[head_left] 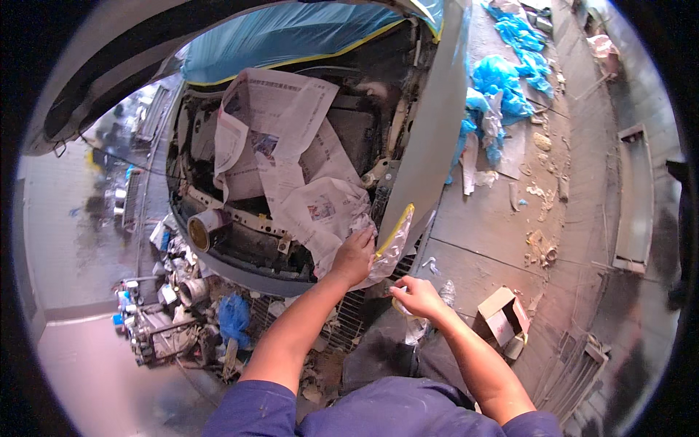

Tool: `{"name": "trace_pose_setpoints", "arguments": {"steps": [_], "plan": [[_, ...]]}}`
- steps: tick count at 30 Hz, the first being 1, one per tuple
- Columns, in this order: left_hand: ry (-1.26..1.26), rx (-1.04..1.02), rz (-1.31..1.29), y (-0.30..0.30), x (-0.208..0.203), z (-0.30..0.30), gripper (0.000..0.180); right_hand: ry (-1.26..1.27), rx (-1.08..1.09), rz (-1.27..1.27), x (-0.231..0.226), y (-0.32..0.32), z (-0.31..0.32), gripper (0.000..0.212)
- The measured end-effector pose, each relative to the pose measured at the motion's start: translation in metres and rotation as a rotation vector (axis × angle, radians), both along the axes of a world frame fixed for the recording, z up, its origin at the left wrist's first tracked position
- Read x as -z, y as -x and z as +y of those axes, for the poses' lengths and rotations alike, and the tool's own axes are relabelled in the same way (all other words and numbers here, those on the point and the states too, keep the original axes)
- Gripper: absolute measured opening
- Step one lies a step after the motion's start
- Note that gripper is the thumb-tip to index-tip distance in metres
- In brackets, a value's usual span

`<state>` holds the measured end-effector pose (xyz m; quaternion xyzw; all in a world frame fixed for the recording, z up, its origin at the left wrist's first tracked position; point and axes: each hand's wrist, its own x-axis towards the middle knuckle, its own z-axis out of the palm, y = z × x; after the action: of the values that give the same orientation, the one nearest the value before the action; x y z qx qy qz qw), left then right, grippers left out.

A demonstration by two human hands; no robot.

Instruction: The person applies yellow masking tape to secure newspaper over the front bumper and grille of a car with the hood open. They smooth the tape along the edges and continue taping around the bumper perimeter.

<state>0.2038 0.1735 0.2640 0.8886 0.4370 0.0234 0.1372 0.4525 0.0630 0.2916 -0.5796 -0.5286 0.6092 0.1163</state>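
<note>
Sheets of newspaper (pixel 291 156) lie draped over the uncovered engine bay (pixel 200 131) of a car. At the front corner, beside the grey fender (pixel 426 138), the paper is crumpled. My left hand (pixel 354 256) is closed on that crumpled edge, its fingers pressed together. Yellow tape (pixel 397 231) runs along the fender's tip, with shiny clear film beside it. Apart from the car, lower and to the right, my right hand (pixel 421 297) pinches what looks like a yellow tape strip, with shiny film hanging beneath it. Its fingertips are partly hidden.
A paint can (pixel 208 228) stands on the car's front edge. Blue sheeting (pixel 291 36) covers the windshield area under the raised hood (pixel 102 80). Blue plastic (pixel 502 80) and scraps litter the floor at right, near an open cardboard box (pixel 502 317). Cluttered cans (pixel 193 291) stand at left.
</note>
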Motion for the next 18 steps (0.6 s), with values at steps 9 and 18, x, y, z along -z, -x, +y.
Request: {"name": "trace_pose_setpoints", "arguments": {"steps": [9,18], "plan": [[0.172,0.018,-0.272,0.023,-0.019,0.023,0.048,0.02,0.501,0.101,-0.025,0.038,-0.042,0.053],[1.217,-0.189,-0.55,0.046,-0.06,0.03,0.036,-0.12,0.774,0.249,-0.042,0.115,-0.04,0.05]]}}
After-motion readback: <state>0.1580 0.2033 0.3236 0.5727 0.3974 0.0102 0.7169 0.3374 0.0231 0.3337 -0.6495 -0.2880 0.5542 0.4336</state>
